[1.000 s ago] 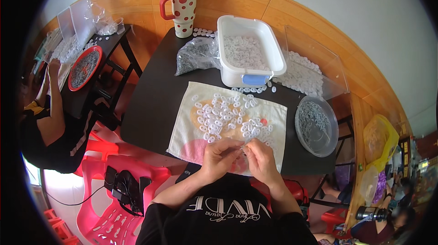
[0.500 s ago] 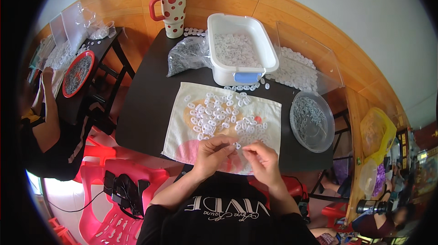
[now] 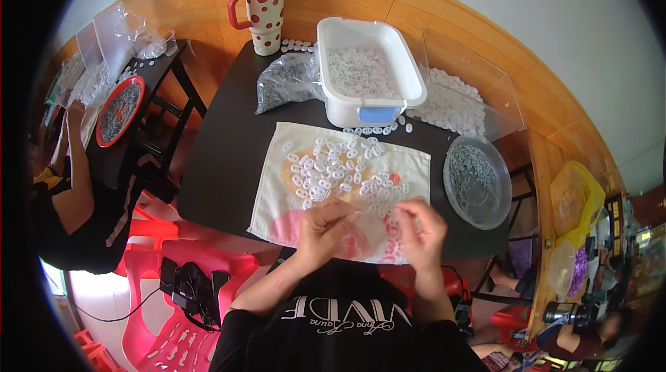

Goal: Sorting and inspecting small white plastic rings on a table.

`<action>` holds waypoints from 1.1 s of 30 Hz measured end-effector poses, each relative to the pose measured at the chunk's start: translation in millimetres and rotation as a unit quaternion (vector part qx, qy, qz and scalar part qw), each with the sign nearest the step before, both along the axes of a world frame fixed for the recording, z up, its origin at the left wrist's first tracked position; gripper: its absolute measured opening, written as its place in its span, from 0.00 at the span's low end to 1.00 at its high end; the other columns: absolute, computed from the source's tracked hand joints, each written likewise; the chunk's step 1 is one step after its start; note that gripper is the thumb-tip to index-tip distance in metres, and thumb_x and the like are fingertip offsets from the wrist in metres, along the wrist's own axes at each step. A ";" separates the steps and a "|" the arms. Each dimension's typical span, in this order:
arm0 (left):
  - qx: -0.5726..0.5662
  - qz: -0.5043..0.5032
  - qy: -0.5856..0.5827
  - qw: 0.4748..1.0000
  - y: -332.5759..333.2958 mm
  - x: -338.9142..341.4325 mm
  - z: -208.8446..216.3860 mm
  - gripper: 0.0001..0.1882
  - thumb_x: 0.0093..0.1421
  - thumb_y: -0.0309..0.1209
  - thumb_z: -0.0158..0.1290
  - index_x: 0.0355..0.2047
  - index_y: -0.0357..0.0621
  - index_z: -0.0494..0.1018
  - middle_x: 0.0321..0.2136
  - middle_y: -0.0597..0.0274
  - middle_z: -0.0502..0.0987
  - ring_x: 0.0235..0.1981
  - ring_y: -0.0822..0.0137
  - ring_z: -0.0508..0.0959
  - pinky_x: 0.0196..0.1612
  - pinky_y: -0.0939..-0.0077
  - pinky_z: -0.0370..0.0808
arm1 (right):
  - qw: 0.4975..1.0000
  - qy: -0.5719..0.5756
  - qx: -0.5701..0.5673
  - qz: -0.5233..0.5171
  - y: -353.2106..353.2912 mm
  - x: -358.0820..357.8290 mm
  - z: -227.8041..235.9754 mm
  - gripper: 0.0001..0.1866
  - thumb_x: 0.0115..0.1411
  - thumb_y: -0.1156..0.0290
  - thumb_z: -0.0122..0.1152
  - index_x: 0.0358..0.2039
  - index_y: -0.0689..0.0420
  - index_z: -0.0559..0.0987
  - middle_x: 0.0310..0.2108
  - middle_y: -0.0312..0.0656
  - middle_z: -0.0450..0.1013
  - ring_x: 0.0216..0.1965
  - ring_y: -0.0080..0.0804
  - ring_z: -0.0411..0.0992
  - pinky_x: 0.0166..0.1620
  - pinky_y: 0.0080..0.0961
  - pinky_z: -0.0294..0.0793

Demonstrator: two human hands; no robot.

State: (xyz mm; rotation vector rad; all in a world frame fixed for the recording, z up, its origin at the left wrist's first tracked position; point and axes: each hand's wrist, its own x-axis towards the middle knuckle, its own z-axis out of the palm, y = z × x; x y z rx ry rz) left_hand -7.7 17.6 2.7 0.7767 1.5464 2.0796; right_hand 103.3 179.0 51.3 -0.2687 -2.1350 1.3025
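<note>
Head camera: the person's left hand (image 3: 321,233) and right hand (image 3: 423,233) are apart from each other above the near edge of a pale printed towel (image 3: 267,199). The left thumb and fingertips draw together in a narrow pinch; a tiny pale speck shows at their tips, too small to make out, so I cannot tell what they hold. The right hand's fingers curl with the thumb close to them, and whether anything sits between them cannot be told.

White oval pieces with 2 holes (image 3: 320,181) lie heaped on the towel just beyond the left hand, with a looser, washed-out cluster nearer the right hand. The hands cover part of the towel's near side.

Behind the towel, a white plastic tub (image 3: 347,114) holds pale pieces whose shapes blur together. A clear bag (image 3: 284,84) of grey bits touches its left side; its crumpled film hides details. At right, a round clear bowl (image 3: 485,218) holds a grey tangle, individual parts indistinct. At far left, a co-worker's arm (image 3: 78,153) is visible, the head lost in the dark rim.
</note>
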 end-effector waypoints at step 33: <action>0.097 -0.055 -0.183 0.977 -0.6 4.0 -15.9 0.13 0.64 0.15 0.53 0.48 0.36 0.79 0.36 0.59 0.83 0.32 0.72 0.83 0.32 0.83 0.76 | 0.935 -0.116 0.333 0.046 7.8 -2.9 -11.2 0.11 0.47 0.80 0.60 0.33 0.56 0.77 0.29 0.43 0.66 0.33 0.44 0.72 0.32 0.40 0.71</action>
